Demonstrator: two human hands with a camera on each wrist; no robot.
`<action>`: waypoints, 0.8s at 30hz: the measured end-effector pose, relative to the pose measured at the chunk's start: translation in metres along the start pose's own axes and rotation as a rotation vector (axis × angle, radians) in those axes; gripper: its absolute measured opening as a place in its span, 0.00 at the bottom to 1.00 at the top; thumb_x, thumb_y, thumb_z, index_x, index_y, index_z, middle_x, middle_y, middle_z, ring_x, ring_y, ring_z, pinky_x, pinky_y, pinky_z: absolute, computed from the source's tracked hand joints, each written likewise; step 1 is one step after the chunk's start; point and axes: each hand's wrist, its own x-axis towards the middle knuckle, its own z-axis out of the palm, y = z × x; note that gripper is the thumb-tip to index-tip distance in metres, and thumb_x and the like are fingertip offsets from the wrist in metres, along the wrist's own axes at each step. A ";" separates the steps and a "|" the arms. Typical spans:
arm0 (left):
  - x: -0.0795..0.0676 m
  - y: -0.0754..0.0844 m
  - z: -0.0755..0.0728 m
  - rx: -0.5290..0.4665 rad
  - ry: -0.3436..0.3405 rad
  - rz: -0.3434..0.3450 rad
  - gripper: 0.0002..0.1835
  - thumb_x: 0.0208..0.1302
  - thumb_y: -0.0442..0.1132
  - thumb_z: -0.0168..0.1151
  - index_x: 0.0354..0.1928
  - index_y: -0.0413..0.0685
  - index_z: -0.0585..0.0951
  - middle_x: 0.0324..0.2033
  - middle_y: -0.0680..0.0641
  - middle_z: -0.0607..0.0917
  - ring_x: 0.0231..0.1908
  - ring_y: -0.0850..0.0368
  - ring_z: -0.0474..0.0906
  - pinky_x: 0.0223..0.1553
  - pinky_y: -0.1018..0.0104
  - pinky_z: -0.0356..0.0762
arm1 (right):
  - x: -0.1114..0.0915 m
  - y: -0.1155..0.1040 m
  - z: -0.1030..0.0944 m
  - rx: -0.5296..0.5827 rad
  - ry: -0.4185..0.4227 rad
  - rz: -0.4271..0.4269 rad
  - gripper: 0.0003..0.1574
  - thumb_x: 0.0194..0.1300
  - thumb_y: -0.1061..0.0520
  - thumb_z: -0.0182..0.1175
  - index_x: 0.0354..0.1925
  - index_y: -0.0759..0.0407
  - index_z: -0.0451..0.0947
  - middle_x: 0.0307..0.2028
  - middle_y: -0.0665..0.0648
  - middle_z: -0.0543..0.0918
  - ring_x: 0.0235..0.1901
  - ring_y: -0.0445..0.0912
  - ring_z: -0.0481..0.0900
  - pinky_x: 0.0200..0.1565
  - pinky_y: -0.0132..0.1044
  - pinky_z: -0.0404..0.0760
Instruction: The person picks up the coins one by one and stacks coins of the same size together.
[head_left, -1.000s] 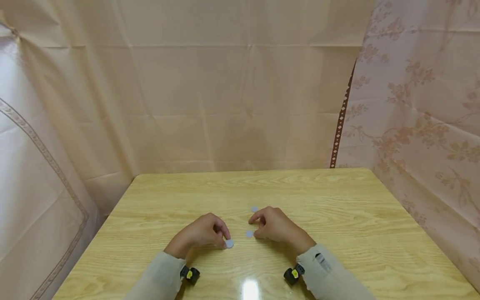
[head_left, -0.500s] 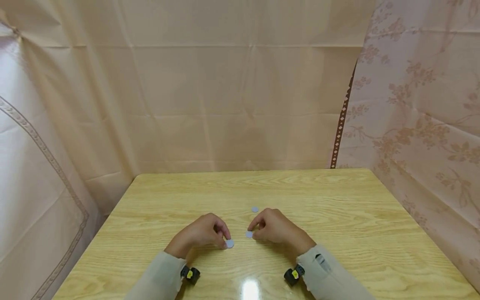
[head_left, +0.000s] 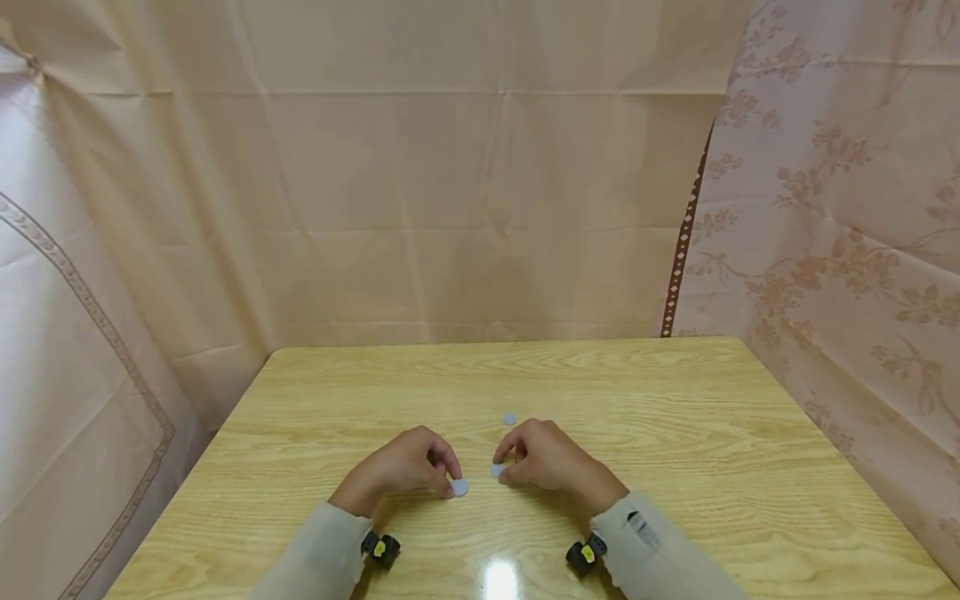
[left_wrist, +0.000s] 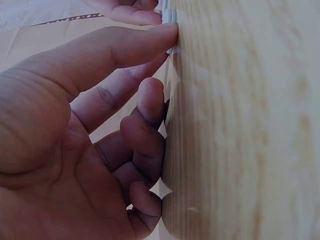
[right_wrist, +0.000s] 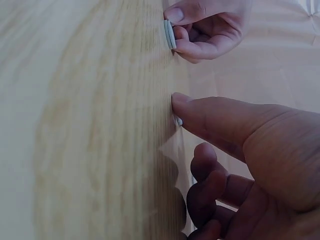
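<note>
My left hand (head_left: 416,461) pinches a small stack of pale round discs (head_left: 460,487) between thumb and forefinger, low over the wooden table. In the right wrist view that stack (right_wrist: 170,34) shows as two discs, one on the other, standing close to the wood. Facing it, my right hand (head_left: 553,458) has thumb and forefinger at opposite edges of another pale disc (head_left: 497,471) on the table. Its thumb hides most of this disc in the right wrist view, leaving a sliver of the edge (right_wrist: 179,121). The other fingers of both hands are curled in.
Beyond my right hand, a further pale disc (head_left: 510,419) lies flat on the table (head_left: 337,383). Beige cloth (head_left: 450,208) hangs behind the table's far edge, and flowered cloth (head_left: 840,250) hangs on the right. Both wrists carry small black cameras.
My right hand has drawn back slightly, and its forefinger has come down from beyond the near disc to its edge, closing toward the thumb. The left hand stays still with its stack.
</note>
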 end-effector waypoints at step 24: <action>-0.001 0.001 0.001 0.007 0.007 -0.002 0.08 0.52 0.30 0.78 0.33 0.46 0.89 0.18 0.53 0.78 0.20 0.61 0.67 0.25 0.70 0.68 | 0.001 -0.004 0.005 -0.091 0.036 -0.075 0.12 0.57 0.63 0.75 0.32 0.53 0.79 0.25 0.44 0.80 0.26 0.38 0.77 0.33 0.32 0.78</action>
